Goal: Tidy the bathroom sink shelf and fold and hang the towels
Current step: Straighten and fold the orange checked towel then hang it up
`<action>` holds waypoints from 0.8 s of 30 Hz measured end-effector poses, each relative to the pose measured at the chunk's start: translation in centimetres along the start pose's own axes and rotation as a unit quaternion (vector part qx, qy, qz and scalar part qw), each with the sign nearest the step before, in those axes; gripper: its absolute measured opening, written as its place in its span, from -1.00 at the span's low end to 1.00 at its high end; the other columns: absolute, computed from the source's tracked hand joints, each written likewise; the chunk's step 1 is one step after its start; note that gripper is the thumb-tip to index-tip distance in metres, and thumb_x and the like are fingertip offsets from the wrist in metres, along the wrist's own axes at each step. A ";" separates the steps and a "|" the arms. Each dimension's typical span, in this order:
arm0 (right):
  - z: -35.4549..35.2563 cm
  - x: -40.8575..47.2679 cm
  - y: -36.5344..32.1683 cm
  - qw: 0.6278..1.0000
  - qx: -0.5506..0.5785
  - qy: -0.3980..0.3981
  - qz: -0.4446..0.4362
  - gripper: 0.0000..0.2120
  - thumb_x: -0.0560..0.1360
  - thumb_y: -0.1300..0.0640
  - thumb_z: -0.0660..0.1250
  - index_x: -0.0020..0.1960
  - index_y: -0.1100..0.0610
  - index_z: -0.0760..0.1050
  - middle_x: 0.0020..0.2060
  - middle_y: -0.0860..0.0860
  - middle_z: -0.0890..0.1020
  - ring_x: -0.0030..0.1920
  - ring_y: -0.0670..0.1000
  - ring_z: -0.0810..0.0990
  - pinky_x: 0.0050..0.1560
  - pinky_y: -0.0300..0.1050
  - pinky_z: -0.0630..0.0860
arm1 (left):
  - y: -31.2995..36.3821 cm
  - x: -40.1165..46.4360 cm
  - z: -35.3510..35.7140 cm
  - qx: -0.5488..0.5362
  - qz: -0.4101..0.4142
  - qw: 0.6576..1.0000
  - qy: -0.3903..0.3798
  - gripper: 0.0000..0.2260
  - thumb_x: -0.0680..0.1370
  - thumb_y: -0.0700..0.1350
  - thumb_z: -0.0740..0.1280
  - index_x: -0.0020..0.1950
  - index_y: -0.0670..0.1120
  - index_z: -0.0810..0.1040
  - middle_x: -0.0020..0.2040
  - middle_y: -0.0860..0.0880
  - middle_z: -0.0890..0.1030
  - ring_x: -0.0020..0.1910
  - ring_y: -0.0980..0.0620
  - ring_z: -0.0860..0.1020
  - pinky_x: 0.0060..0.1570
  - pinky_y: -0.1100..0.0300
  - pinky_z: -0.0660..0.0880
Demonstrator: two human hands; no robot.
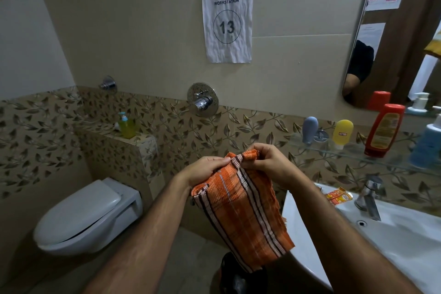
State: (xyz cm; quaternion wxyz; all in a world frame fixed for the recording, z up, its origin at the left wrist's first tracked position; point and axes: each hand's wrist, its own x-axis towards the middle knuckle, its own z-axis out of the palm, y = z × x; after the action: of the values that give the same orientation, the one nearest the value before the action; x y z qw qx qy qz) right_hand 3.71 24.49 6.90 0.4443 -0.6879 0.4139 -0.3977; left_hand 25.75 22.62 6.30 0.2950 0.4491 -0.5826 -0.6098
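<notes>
— How do the hands sit?
— Both forearms reach forward; the left hand [205, 169] and right hand [267, 162] have fingers pinched on the top edge of the folded orange towel [241, 212], at centre.
— Room around it?
— Its lower edge hangs free, just beside the sink [405, 234] rim at 4 o'clock; the toilet [88, 217] stands apart at 8 o'clock.

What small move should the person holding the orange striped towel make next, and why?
Probably pull the top edge taut and level. Both hands, left hand and right hand, pinch the orange towel close together at its bunched top, so it hangs skewed beside the sink.
</notes>
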 end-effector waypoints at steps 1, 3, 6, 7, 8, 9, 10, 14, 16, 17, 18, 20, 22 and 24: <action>-0.1 -0.1 0.0 1.000 -0.006 -0.008 0.002 -0.90 0.44 0.18 0.47 -0.13 0.00 0.60 -0.13 0.03 0.67 -0.02 0.11 0.67 0.15 0.15 0.58 | -0.1 0.0 0.0 -0.001 -0.004 1.000 0.002 -0.72 0.60 -0.06 0.29 0.19 -0.21 0.62 0.22 -0.32 0.56 0.04 -0.16 0.56 -0.02 0.18 0.58; -0.3 -0.2 0.1 0.999 -0.023 -0.023 0.005 -0.93 0.44 0.14 0.46 -0.11 0.00 0.60 -0.10 0.04 0.67 0.01 0.12 0.66 0.17 0.18 0.57 | -0.2 0.1 -0.2 -0.004 -0.012 1.000 0.001 -0.74 0.61 -0.08 0.29 0.18 -0.20 0.61 0.17 -0.29 0.58 -0.03 -0.10 0.58 -0.05 0.20 0.59; -0.5 -0.6 0.2 0.998 -0.049 -0.029 0.011 -0.95 0.47 0.13 0.44 -0.09 0.00 0.60 -0.10 0.04 0.67 0.00 0.10 0.67 0.18 0.19 0.56 | -0.4 0.5 -0.3 0.000 -0.018 1.000 -0.004 -0.72 0.61 -0.09 0.29 0.19 -0.25 0.60 0.02 -0.23 0.62 -0.11 -0.07 0.59 -0.06 0.17 0.59; -0.6 -0.7 0.2 0.998 -0.054 -0.025 0.010 -0.95 0.47 0.14 0.43 -0.08 0.03 0.60 -0.10 0.04 0.67 0.00 0.10 0.66 0.18 0.20 0.56 | -0.4 0.6 -0.3 -0.002 -0.017 1.000 0.009 -0.74 0.61 -0.09 0.29 0.14 -0.25 0.62 -0.05 -0.19 0.63 -0.17 -0.04 0.59 -0.09 0.17 0.59; -0.7 -0.8 0.3 0.998 -0.054 -0.022 0.008 -0.95 0.48 0.15 0.43 -0.07 0.05 0.60 -0.10 0.06 0.66 0.00 0.12 0.66 0.19 0.22 0.55 | -0.5 0.8 -0.3 -0.002 -0.014 0.999 0.029 -0.76 0.61 -0.10 0.28 0.07 -0.24 0.64 -0.13 -0.15 0.65 -0.24 -0.01 0.60 -0.14 0.18 0.59; -0.9 -0.9 0.3 0.998 -0.052 -0.023 0.007 -0.95 0.48 0.16 0.43 -0.07 0.06 0.60 -0.11 0.06 0.66 0.00 0.13 0.66 0.19 0.24 0.55 | -0.6 0.9 -0.3 0.005 -0.007 0.999 0.051 -0.78 0.62 -0.10 0.28 0.00 -0.20 0.65 -0.20 -0.12 0.66 -0.31 0.02 0.61 -0.19 0.19 0.59; -1.0 -1.0 0.2 0.998 -0.049 -0.034 0.008 -0.96 0.48 0.17 0.43 -0.07 0.06 0.60 -0.12 0.06 0.66 -0.01 0.13 0.65 0.19 0.24 0.55 | -0.7 1.0 -0.3 0.019 0.004 0.997 0.072 -0.78 0.62 -0.09 0.28 -0.06 -0.18 0.65 -0.24 -0.12 0.66 -0.35 0.02 0.60 -0.22 0.19 0.57; -0.7 -1.6 -1.2 0.979 -0.066 -0.187 0.036 -0.87 0.47 0.28 0.41 -0.09 0.06 0.62 -0.16 -0.02 0.64 -0.08 0.00 0.63 0.06 -0.02 0.59 | -0.5 1.4 0.1 0.061 0.043 0.988 0.135 -0.79 0.63 -0.08 0.28 -0.05 -0.16 0.65 -0.20 -0.11 0.68 -0.34 0.05 0.62 -0.23 0.23 0.54; -0.2 -1.4 -1.7 0.971 -0.090 -0.215 0.045 -0.88 0.45 0.29 0.43 -0.08 0.10 0.62 -0.15 -0.01 0.66 -0.08 0.00 0.64 0.04 -0.10 0.58 | -0.2 1.2 0.7 0.082 0.051 0.986 0.133 -0.79 0.62 -0.07 0.28 -0.04 -0.14 0.65 -0.24 -0.06 0.68 -0.35 0.08 0.62 -0.28 0.26 0.52; 0.0 -1.2 -1.9 0.975 -0.102 -0.194 0.042 -0.88 0.45 0.27 0.45 -0.08 0.07 0.62 -0.14 -0.01 0.66 -0.08 0.00 0.65 0.03 -0.11 0.59 | -0.1 1.1 0.9 0.100 0.057 0.985 0.126 -0.79 0.62 -0.05 0.28 -0.05 -0.13 0.66 -0.27 -0.05 0.67 -0.37 0.09 0.60 -0.30 0.26 0.50; 0.2 -1.0 -1.8 0.980 -0.118 -0.156 0.036 -0.87 0.44 0.24 0.46 -0.10 0.03 0.61 -0.15 -0.02 0.66 -0.09 -0.02 0.66 0.00 -0.13 0.59 | -0.1 1.1 1.2 0.121 0.063 0.984 0.119 -0.78 0.62 -0.04 0.29 -0.08 -0.11 0.66 -0.28 -0.04 0.67 -0.38 0.09 0.58 -0.30 0.26 0.49; 0.5 -0.4 -1.6 0.985 -0.162 -0.060 0.027 -0.82 0.40 0.19 0.50 -0.12 -0.04 0.56 -0.18 -0.03 0.65 -0.16 -0.07 0.65 -0.12 -0.16 0.58 | -0.2 1.0 1.5 0.169 0.075 0.977 0.110 -0.77 0.61 0.00 0.30 -0.12 -0.08 0.67 -0.29 -0.04 0.64 -0.38 0.09 0.54 -0.29 0.24 0.46; 0.8 -0.1 -1.3 0.981 -0.194 0.013 0.013 -0.77 0.37 0.17 0.52 -0.11 -0.03 0.51 -0.19 -0.02 0.64 -0.18 -0.07 0.64 -0.20 -0.18 0.58 | -0.1 0.9 1.6 0.196 0.083 0.972 0.104 -0.75 0.60 0.03 0.30 -0.15 -0.05 0.67 -0.33 -0.04 0.59 -0.41 0.08 0.50 -0.27 0.20 0.42; 1.0 0.2 -1.2 0.975 -0.220 0.040 0.001 -0.77 0.36 0.16 0.54 -0.14 -0.01 0.50 -0.19 -0.02 0.64 -0.16 -0.06 0.64 -0.20 -0.14 0.61 | 0.3 0.6 1.7 0.204 0.086 0.971 0.093 -0.75 0.60 0.05 0.29 -0.16 -0.02 0.67 -0.35 -0.04 0.56 -0.44 0.07 0.48 -0.28 0.19 0.42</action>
State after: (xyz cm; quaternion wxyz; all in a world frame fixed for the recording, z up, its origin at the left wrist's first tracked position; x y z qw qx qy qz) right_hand 4.95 24.92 7.82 0.2658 -0.7519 0.5090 -0.3237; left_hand 23.94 22.83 6.36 0.3018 0.5028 -0.7009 -0.4060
